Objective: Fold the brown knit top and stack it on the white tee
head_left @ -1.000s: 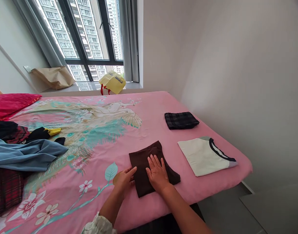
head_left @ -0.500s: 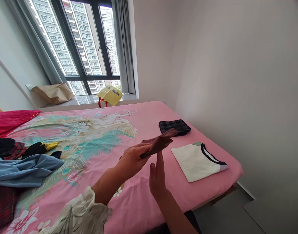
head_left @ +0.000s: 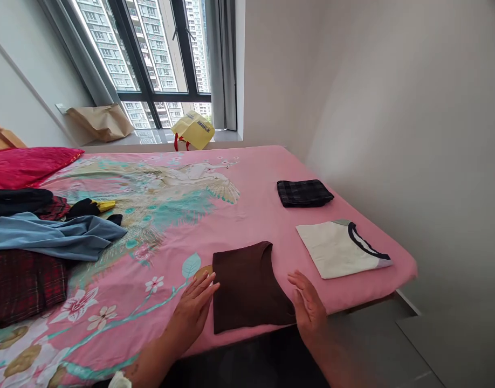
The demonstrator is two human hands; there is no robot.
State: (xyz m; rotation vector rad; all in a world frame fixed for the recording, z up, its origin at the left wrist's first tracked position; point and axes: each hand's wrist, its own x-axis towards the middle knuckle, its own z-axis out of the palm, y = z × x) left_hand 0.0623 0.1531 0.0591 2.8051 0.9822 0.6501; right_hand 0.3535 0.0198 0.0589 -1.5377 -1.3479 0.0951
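Observation:
A dark brown folded shirt [head_left: 247,288] lies flat near the front edge of the bed, its curved neckline facing right. My left hand [head_left: 194,302] is at the shirt's left side, fingers stretched out and holding nothing. On the other side, my right hand [head_left: 308,307] is open by the shirt's lower right corner, with its fingers apart. Further right rests a folded cream T-shirt [head_left: 332,250] with a dark neckband. Behind it is a folded black checked garment [head_left: 304,193].
The pink bed sheet [head_left: 263,215] carries a bird and flower print. Loose clothes, including a light blue garment [head_left: 49,234] and a red plaid one [head_left: 29,285], are heaped at the left near a red pillow [head_left: 33,164]. A yellow bag [head_left: 194,129] and brown paper bag [head_left: 102,121] sit by the window.
The brown shirt, held up in my left hand before, now lies spread as a folded square on the bed. Both hands have moved down and apart, and the view has tilted downward.

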